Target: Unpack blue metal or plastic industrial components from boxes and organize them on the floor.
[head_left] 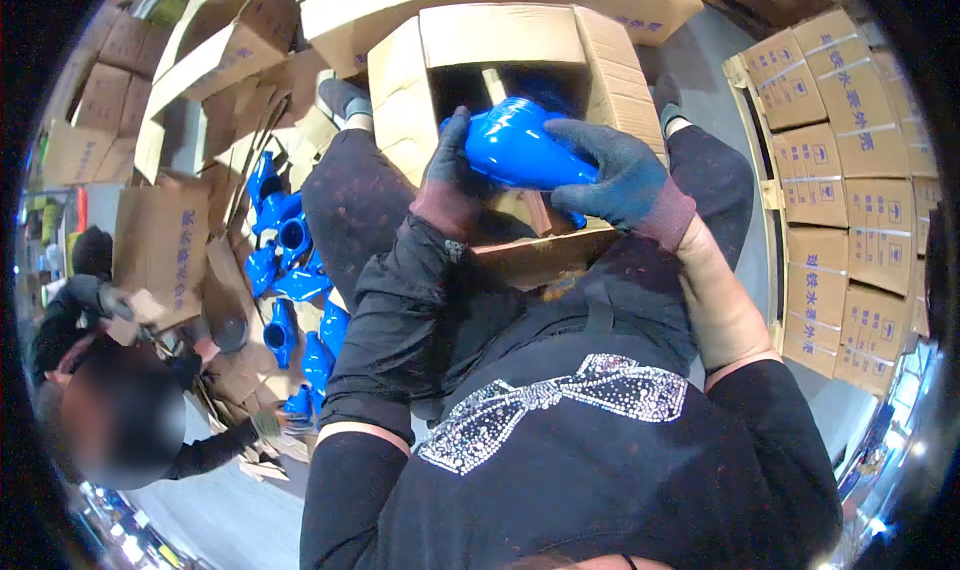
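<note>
Now, I read step as two-handed handling: blue casting [520, 148] held above open carton [500, 37], left hand [452, 165] against left side, its fingers partly hidden; right hand [618, 173] pinching right end. Next move, I judge, calls for even grip.

I can't see the underside of the blue part [520, 155], and some fingers of the left hand [450, 170] are out of sight against it. Shadow swallows the inside of the box [500, 38]. The co-worker's head [125, 422] is a blur. The cartons [865, 155] run off past the right rim; the far-left clutter [40, 235] is too small to name.
</note>
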`<state>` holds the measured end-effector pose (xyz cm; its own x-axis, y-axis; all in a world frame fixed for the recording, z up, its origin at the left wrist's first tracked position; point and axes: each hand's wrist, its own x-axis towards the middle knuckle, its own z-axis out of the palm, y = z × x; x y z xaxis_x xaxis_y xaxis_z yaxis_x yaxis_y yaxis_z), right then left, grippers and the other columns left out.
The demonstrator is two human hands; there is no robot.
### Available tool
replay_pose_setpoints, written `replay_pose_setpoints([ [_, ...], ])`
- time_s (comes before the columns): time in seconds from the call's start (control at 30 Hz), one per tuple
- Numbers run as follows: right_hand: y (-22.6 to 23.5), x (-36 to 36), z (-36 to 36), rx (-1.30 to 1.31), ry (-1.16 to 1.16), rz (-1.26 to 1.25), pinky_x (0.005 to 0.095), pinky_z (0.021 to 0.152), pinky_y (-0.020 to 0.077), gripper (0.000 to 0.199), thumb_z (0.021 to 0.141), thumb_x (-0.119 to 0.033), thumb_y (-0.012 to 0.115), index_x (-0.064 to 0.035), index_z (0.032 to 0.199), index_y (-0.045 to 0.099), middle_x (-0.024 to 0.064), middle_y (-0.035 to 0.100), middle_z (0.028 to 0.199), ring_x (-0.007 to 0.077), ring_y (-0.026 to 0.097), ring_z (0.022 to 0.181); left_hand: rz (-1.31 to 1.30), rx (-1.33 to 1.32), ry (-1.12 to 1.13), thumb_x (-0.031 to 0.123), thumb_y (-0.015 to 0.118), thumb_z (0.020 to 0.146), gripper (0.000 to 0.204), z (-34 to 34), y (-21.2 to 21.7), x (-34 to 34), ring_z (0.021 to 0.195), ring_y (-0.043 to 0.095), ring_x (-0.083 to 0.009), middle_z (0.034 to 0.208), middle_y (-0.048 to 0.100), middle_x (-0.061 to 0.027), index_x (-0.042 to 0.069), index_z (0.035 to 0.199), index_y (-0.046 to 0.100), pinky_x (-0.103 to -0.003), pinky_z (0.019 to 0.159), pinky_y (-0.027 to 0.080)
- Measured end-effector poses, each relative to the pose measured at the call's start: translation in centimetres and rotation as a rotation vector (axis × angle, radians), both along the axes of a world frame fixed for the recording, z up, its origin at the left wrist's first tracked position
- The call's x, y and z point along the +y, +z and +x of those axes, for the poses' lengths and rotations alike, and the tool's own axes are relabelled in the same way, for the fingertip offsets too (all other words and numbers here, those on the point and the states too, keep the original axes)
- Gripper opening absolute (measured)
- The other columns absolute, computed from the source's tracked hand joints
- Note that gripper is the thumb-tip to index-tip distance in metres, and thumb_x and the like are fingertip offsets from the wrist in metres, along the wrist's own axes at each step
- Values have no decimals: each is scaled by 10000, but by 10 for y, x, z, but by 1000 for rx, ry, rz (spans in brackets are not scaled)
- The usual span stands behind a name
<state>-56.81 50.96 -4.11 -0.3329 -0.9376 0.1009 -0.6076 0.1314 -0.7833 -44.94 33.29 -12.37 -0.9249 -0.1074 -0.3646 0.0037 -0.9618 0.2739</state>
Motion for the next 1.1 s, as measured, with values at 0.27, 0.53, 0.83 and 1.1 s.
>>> replay_pose_setpoints([
  [0.27,-9,-30,16,-426,-286,-35,267,786,497,574,697,-137,767,14,1194,522,102,622,1022,139,588,883,88,-69,78,501,470,894,512,12,-25,-9,1063,557,-285,1173,567,-131,98,1207,504,-467,893,477],
  [0.53,-18,-46,11,-521,-386,-85,224,550,469,459,772,-109,716,27,1170,533,102,634,971,119,577,666,183,-104,161,498,513,870,505,3,-40,-14,1060,549,-293,1164,561,-132,128,1213,500,-490,864,482],
  [0.83,-31,-58,6,-457,-384,2,281,822,475,443,772,-224,719,23,1114,581,114,633,1023,162,585,914,56,-309,251,555,442,884,492,0,-45,-9,906,612,-260,1057,622,-89,148,1136,558,-440,745,516],
  [1.1,-48,-59,-2,-348,-440,132,297,864,458,515,738,-343,732,26,1077,613,146,635,1029,207,596,949,-49,-421,283,542,548,845,483,1,-63,-6,865,619,-262,1006,632,-103,118,1074,580,-441,761,517],
])
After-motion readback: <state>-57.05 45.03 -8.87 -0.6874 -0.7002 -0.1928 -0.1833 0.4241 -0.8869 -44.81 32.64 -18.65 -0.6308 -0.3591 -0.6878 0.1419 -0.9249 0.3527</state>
